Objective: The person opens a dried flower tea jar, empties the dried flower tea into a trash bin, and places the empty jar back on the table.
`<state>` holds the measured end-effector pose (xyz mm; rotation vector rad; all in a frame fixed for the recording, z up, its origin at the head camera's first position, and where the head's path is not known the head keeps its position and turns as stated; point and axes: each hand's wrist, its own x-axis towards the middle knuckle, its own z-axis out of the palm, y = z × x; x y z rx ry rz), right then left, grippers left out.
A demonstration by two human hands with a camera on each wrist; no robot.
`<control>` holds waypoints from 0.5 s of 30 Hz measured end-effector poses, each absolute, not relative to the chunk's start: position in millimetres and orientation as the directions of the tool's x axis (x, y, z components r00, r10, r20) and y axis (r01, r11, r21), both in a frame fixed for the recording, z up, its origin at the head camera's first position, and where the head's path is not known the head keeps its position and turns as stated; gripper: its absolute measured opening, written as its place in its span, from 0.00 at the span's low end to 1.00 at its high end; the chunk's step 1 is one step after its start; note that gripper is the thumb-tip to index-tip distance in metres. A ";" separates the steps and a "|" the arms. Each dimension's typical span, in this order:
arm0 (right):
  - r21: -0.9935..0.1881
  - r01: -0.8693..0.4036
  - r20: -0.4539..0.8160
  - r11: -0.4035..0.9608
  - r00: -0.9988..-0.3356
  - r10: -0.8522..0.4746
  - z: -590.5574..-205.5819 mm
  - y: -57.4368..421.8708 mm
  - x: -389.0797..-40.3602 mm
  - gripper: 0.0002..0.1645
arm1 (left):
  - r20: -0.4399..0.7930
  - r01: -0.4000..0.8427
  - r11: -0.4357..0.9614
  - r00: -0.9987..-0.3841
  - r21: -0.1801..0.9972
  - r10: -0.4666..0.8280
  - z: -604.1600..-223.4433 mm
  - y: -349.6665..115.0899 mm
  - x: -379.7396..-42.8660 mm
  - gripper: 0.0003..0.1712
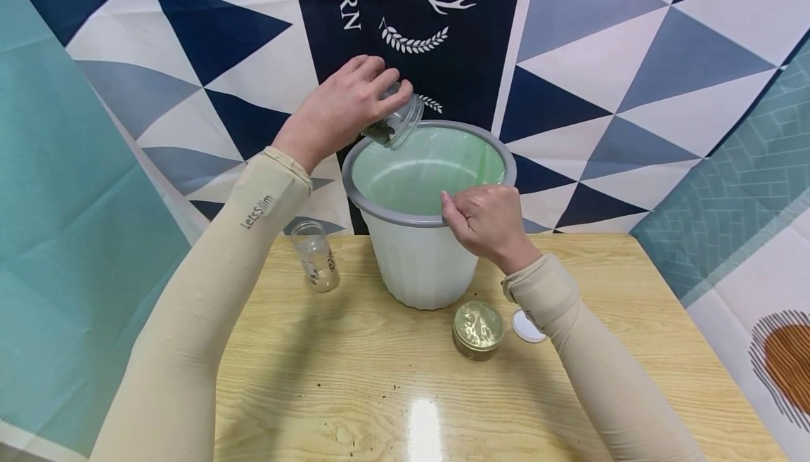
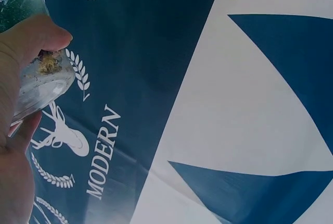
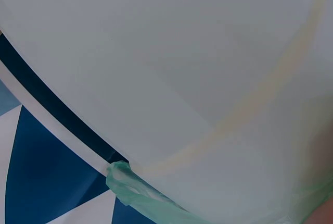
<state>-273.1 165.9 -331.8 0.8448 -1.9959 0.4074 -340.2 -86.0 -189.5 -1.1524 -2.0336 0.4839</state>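
My left hand point(image 1: 354, 100) holds a clear jar point(image 1: 410, 116) with its fingers round it, tilted above the left side of a white trash can point(image 1: 420, 265) with a grey rim. In the left wrist view the thumb lies across the jar point(image 2: 54, 81), and dark and yellowish dried bits show inside. A pale green liner point(image 1: 430, 174) covers the inside of the can. At the can's front right rim, my right hand point(image 1: 490, 219) grips the edge with curled fingers. Green liner point(image 3: 140, 193) and a blurred bit of hand show in the right wrist view.
Left of the can stands a clear printed jar point(image 1: 319, 265). A gold-lidded round tin point(image 1: 478, 328) and a white lid point(image 1: 528, 326) lie in front of it, by the right forearm. Small dark crumbs dot the wooden table point(image 1: 354, 392). Patterned cloth point(image 1: 569, 61) hangs close behind.
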 end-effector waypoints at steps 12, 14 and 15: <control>0.043 -0.704 0.844 0.709 -0.354 -0.402 -331.6 166.1 -273.0 0.34 | 0.378 0.515 0.490 -0.313 -0.704 0.871 -188.3 -86.0 -339.9 0.28; 0.042 -0.704 0.844 0.709 -0.355 -0.402 -331.7 166.1 -272.9 0.34 | 0.375 0.501 0.484 -0.307 -0.718 0.875 -188.1 -85.8 -339.9 0.28; 0.042 -0.704 0.844 0.709 -0.355 -0.402 -331.7 166.1 -273.0 0.34 | 0.373 0.493 0.480 -0.304 -0.726 0.877 -188.1 -85.6 -340.0 0.28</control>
